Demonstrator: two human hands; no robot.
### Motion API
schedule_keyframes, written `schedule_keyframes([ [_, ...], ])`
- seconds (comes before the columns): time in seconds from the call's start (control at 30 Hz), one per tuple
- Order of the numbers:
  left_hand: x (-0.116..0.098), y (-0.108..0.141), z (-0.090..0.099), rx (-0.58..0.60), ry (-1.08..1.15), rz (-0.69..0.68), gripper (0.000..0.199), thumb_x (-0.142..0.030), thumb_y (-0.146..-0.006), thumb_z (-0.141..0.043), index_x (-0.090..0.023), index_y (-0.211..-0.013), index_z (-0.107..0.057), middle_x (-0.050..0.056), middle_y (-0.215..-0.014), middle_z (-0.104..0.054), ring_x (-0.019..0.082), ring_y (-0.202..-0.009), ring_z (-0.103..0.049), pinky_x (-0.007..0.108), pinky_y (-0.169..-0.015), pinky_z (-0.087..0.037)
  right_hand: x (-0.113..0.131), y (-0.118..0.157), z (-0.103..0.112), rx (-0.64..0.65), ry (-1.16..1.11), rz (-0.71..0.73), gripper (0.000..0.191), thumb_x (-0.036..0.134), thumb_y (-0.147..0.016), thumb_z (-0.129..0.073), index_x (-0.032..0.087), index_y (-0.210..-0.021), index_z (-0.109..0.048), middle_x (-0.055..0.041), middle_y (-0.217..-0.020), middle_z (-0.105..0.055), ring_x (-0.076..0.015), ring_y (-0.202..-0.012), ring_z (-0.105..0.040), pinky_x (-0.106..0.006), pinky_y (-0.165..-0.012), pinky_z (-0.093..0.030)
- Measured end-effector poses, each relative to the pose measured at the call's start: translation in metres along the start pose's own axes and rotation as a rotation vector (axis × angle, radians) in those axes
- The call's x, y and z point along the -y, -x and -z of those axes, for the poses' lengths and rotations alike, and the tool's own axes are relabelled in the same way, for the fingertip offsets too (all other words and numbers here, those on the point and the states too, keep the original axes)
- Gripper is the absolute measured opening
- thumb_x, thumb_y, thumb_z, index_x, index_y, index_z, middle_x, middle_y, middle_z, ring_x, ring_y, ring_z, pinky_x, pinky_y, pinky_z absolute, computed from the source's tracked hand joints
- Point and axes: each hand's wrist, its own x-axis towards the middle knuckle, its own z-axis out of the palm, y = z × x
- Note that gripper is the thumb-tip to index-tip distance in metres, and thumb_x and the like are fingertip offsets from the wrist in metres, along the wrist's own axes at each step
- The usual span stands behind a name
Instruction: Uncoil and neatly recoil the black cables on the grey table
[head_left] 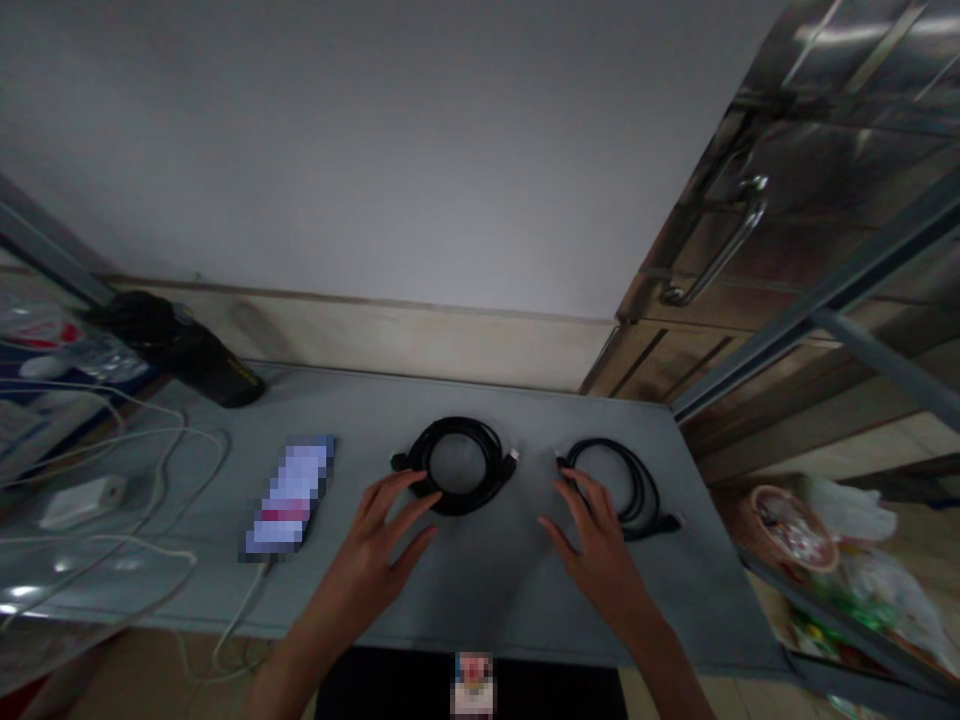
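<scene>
grey table (487,590) under everything, thick black cable coil (492,470) lying mid-table. black cylindrical thing (221,370) far left of the thick coil, toward the wall. left hand (379,545) at the thick coil's near-left edge, fingers loosely spread, unclenched; contact can't tell. right hand (600,550) right of the thick coil, also loose, fingertips over left edge of thin black cable coil (639,490). phone (289,495) left of the thick coil, white charger (82,502) farther left.
</scene>
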Motion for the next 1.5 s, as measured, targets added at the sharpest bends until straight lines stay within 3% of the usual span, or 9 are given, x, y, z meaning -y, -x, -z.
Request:
schedule_keyframes([
  [0.17,-0.027,0.044,0.0,-0.065,0.102,0.122,0.027,-0.031,-0.112,-0.066,-0.035,-0.137,-0.075,0.008,-0.146,-0.07,0.028,-0.135,-0.071,0.048,-0.115,-0.064,-0.049,0.057,0.012,-0.083,0.19,-0.112,0.054,0.064,-0.115,-0.052,0.02,-0.143,-0.064,-0.019,-0.134,-0.07,-0.0382,-0.123,-0.067,-0.059,-0.106,-0.054],
  [0.3,-0.04,0.066,-0.007,-0.056,0.127,0.229,0.026,-0.043,-0.113,-0.063,-0.033,-0.13,-0.081,0.008,-0.141,-0.075,0.029,-0.13,-0.077,0.047,-0.112,-0.066,-0.056,0.072,0.013,-0.087,0.255,-0.077,0.049,0.062,-0.119,-0.041,0.023,-0.116,-0.071,-0.0134,-0.11,-0.075,-0.0335,-0.105,-0.07,-0.049,-0.095,-0.051],
  [0.47,-0.049,0.068,-0.006,-0.036,0.159,0.189,0.025,-0.045,-0.112,-0.065,-0.037,-0.128,-0.082,0.006,-0.136,-0.078,0.026,-0.125,-0.08,0.042,-0.11,-0.067,-0.031,0.072,0.004,-0.105,0.259,-0.066,0.052,0.055,-0.121,-0.035,0.022,-0.104,-0.072,-0.0123,-0.099,-0.075,-0.0311,-0.096,-0.07,-0.047,-0.093,-0.049],
  [0.7,-0.074,0.06,-0.004,0.03,0.254,0.206,0.024,-0.046,-0.112,-0.064,-0.037,-0.124,-0.083,0.005,-0.128,-0.081,0.025,-0.119,-0.082,0.037,-0.107,-0.067,0.012,0.083,-0.004,-0.171,0.146,-0.083,0.043,0.052,-0.122,-0.035,0.022,-0.115,-0.065,-0.0111,-0.095,-0.078,-0.0288,-0.087,-0.077,-0.044,-0.089,-0.057],
  [0.8,-0.096,0.058,-0.012,0.126,0.351,0.251,0.027,-0.046,-0.113,-0.06,-0.035,-0.122,-0.083,0.006,-0.123,-0.083,0.025,-0.117,-0.082,0.037,-0.105,-0.067,0.043,0.085,0.01,-0.156,-0.096,-0.209,0.041,0.056,-0.122,-0.036,0.024,-0.129,-0.061,-0.0106,-0.101,-0.077,-0.0264,-0.086,-0.077,-0.037,-0.077,-0.059],
  [0.93,-0.128,0.054,-0.023,0.238,0.456,0.276,0.032,-0.049,-0.114,-0.057,-0.034,-0.131,-0.08,0.009,-0.131,-0.082,0.028,-0.122,-0.079,0.042,-0.11,-0.064,0.093,0.078,0.038,-0.031,-0.633,-0.48,0.041,0.063,-0.119,-0.042,0.028,-0.121,-0.062,-0.0022,-0.092,-0.069,-0.0218,-0.083,-0.07,-0.032,-0.077,-0.058],
  [1.03,-0.148,0.05,-0.025,0.268,0.525,0.283,0.037,-0.052,-0.112,-0.059,-0.033,-0.139,-0.075,0.011,-0.136,-0.08,0.03,-0.127,-0.076,0.042,-0.112,-0.062,0.121,0.073,0.05,0.071,-0.872,-0.515,0.049,0.069,-0.116,-0.045,0.026,-0.123,-0.067,-0.0032,-0.099,-0.071,-0.021,-0.093,-0.071,-0.03,-0.089,-0.058],
  [1.23,-0.161,0.044,-0.012,0.204,0.581,0.357,0.037,-0.056,-0.11,-0.062,-0.03,-0.134,-0.074,0.01,-0.127,-0.081,0.03,-0.119,-0.077,0.038,-0.107,-0.062,0.134,0.07,0.057,0.15,-1.077,-0.628,0.072,0.083,-0.102,-0.061,0.025,-0.144,-0.074,-0.0122,-0.148,-0.073,-0.0309,-0.141,-0.064,-0.039,-0.12,-0.051],
  [1.5,-0.155,0.052,0.002,0.158,0.672,0.397,0.039,-0.054,-0.106,-0.07,-0.032,-0.138,-0.073,0.009,-0.133,-0.08,0.027,-0.12,-0.077,0.038,-0.109,-0.062,0.14,0.065,0.07,0.202,-1.288,-0.515,0.051,0.071,-0.103,-0.071,0.023,-0.119,-0.081,-0.0048,-0.093,-0.073,-0.0225,-0.09,-0.07,-0.033,-0.089,-0.06],
])
